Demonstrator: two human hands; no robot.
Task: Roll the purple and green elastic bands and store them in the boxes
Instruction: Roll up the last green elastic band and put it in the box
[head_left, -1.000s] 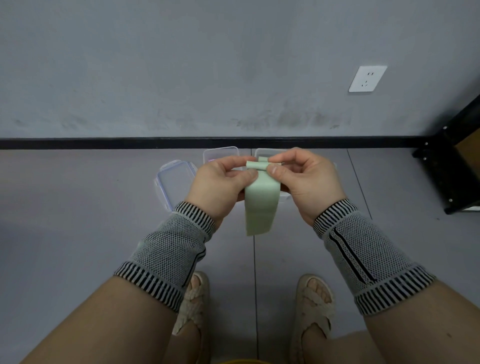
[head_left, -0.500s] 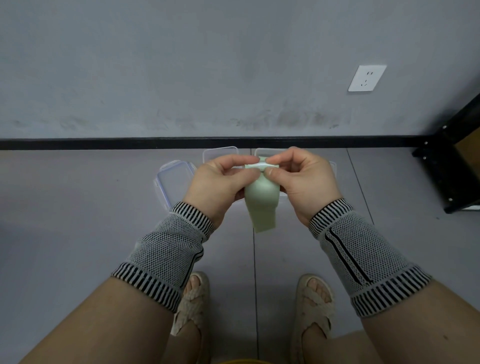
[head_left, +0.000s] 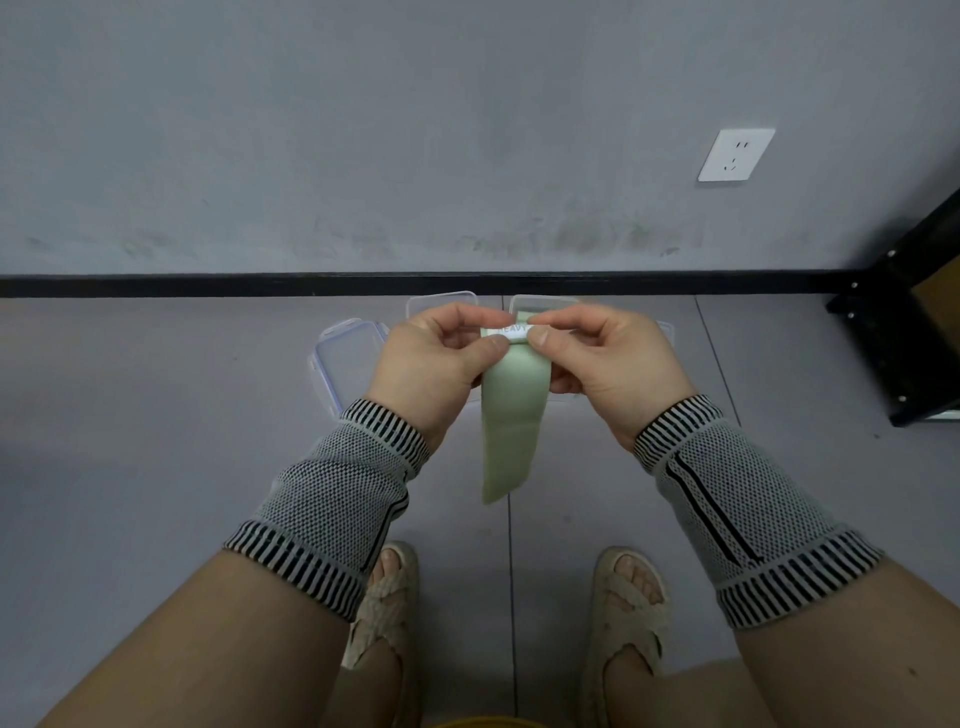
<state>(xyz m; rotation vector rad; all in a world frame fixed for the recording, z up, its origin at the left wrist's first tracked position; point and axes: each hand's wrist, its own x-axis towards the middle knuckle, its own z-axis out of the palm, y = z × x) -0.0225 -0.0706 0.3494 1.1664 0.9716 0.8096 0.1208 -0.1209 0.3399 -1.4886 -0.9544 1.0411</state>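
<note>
Since half a second ago, more of the green band (head_left: 511, 415) hangs loose below my hands. Both my left hand (head_left: 434, 364) and right hand (head_left: 605, 358) pinch its rolled top edge, above the boxes (head_left: 441, 300) on the floor (head_left: 156, 441).

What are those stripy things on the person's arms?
Both forearms wear stretchy knitted sleeves, grey mesh with black-and-white striped bands at each end: the left sleeve and the right sleeve, which also has a black line down it. The hands are bare.
</note>
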